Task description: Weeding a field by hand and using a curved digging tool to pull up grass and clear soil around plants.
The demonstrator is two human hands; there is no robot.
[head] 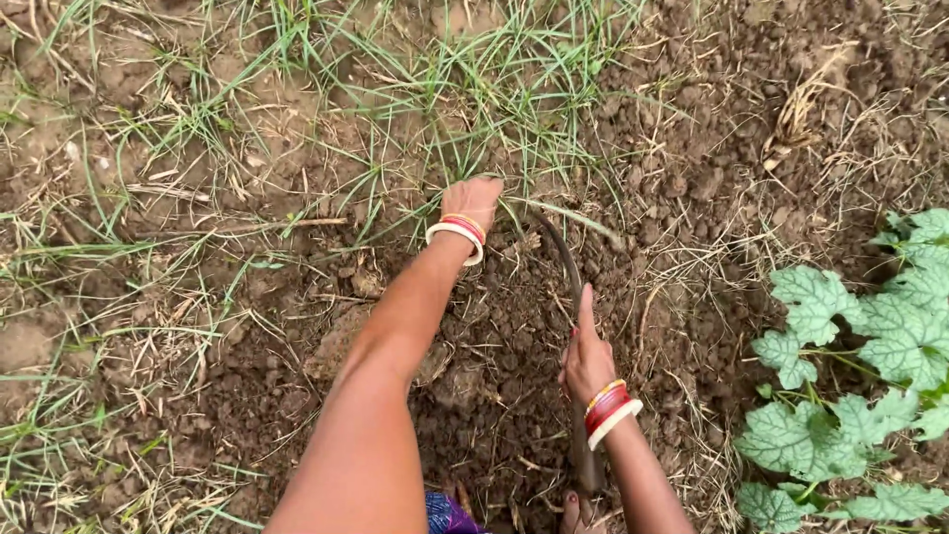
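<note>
outdoors, on bare brown soil [692, 168] strewn with dry straw. one left hand [473, 203] is closed around a tuft of grass [474, 109], its fingers hidden in the blades. one right hand [585, 358] is wrapped around one sickle [571, 272], forefinger laid along it; the curved blade arcs from that grip toward the grass clump. each wrist wears several bangles. right of the sickle grip grows one leafy vine [870, 366], cut off by the frame edge.

Bare brown soil [712, 148], clodded, strewn with dry straw [820, 109]. Green grass tufts [474, 89] rooted across upper left. Leafy vine [870, 356] spread at right edge.
</note>
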